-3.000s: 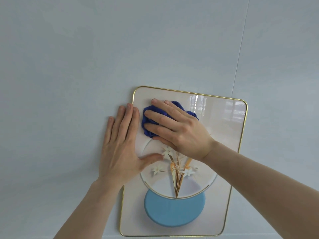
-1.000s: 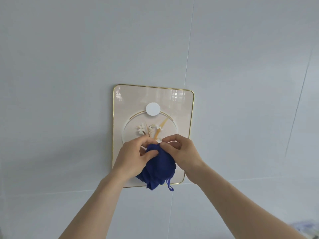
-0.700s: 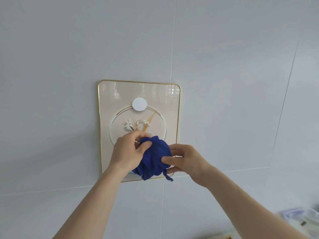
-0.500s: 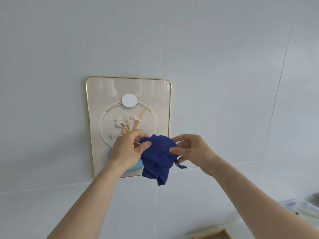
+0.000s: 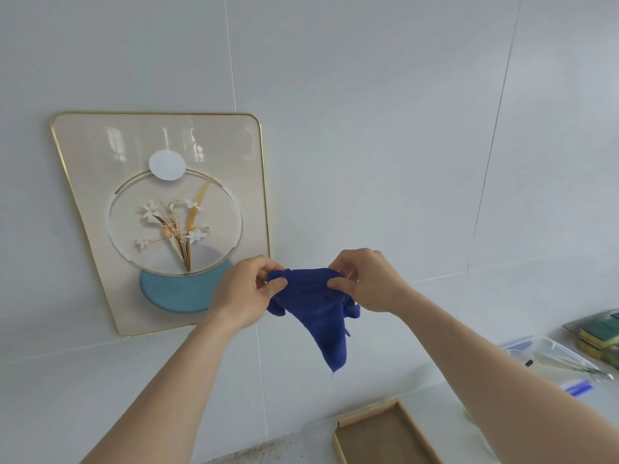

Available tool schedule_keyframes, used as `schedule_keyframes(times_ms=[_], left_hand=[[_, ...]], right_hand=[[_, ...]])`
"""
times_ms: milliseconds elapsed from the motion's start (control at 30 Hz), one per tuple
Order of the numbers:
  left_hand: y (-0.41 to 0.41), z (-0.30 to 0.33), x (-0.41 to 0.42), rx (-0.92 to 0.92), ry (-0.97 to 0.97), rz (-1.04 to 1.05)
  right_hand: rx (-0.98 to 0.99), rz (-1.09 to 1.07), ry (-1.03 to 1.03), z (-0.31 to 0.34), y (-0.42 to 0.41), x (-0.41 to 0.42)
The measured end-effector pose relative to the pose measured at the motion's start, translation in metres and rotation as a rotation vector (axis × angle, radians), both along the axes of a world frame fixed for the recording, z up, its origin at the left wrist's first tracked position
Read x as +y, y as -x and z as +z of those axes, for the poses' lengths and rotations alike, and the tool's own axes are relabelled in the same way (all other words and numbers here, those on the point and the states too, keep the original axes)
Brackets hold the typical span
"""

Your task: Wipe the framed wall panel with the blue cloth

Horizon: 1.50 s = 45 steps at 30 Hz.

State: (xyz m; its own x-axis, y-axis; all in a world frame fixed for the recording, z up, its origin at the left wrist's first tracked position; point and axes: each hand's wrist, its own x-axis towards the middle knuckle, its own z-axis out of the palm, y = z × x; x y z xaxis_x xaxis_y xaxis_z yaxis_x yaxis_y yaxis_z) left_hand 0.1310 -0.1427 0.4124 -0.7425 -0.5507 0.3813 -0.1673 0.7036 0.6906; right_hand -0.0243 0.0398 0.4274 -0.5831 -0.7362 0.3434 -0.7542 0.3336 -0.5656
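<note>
This looks like a room in a home, perhaps a kitchen or a washroom, though the pictures do not settle which. The wall (image 5: pixel 368 128) is covered with large pale glossy tiles with thin joints. A decorative panel (image 5: pixel 160 222) with a gold frame and a flower design hangs on it, such as people put in a house. Below runs a light counter (image 5: pixel 435 390). On it stand a shallow wooden tray (image 5: pixel 382 433), a clear plastic container (image 5: pixel 552 360) with small items inside, and a stack of green sponges (image 5: pixel 599 333) at the right edge.
</note>
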Motion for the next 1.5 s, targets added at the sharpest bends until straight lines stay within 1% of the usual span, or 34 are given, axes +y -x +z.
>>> schedule_keyframes(times_ms=[200,300,433,600,800,1000,1100,1167,1267,1333,1400,1500], left_hand=[[0.039,-0.044,0.031,-0.092,-0.031,0.037],[0.06,-0.073,0.046,-0.173,-0.055,0.059],[0.089,-0.114,0.066,-0.279,-0.075,0.052],[0.123,-0.172,0.09,-0.404,-0.12,0.059],[0.146,-0.245,0.11,-0.521,-0.191,0.088],[0.156,-0.315,0.13,-0.601,-0.216,0.141],[0.152,-0.347,0.14,-0.663,-0.21,0.116],[0.148,-0.366,0.149,-0.769,-0.187,0.012],[0.139,-0.384,0.158,-0.993,-0.046,-0.143],[0.132,-0.39,0.158,-1.098,0.03,-0.2],[0.126,-0.388,0.154,-1.16,0.091,-0.221],[0.12,-0.378,0.147,-1.147,0.182,-0.186]], right_hand=[[-0.036,-0.035,-0.11,-0.041,0.041,0.027],[-0.042,-0.062,-0.184,-0.069,0.061,0.039],[-0.088,-0.079,-0.277,-0.114,0.088,0.056],[-0.196,-0.092,-0.379,-0.176,0.113,0.076],[-0.3,-0.096,-0.469,-0.251,0.131,0.091],[-0.31,-0.119,-0.485,-0.329,0.133,0.103],[-0.25,-0.085,-0.547,-0.362,0.128,0.109],[-0.198,0.012,-0.674,-0.384,0.121,0.114],[-0.138,0.133,-0.884,-0.409,0.11,0.124],[-0.131,0.134,-0.929,-0.421,0.107,0.13],[-0.114,0.12,-0.95,-0.424,0.105,0.132],[-0.083,0.074,-0.945,-0.417,0.105,0.131]])
